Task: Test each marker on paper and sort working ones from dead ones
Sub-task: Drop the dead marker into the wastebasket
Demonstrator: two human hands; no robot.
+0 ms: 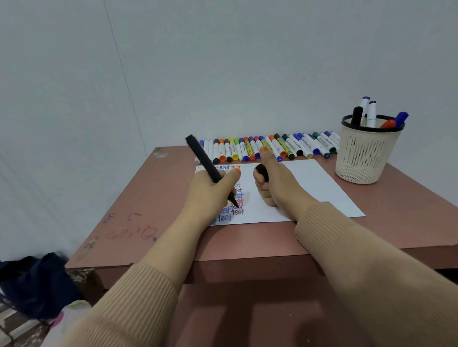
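My left hand grips an uncapped black marker, its tip down on the white paper beside a column of coloured "test" words. Resting on the paper to the right, my right hand holds the marker's black cap in its curled fingers, thumb pointing up. A row of several capped markers lies along the table's far edge behind the paper.
A beige mesh cup with several markers standing in it sits at the right of the reddish table, close to the paper's corner. A white wall rises right behind the table. A dark bag lies on the floor at the left.
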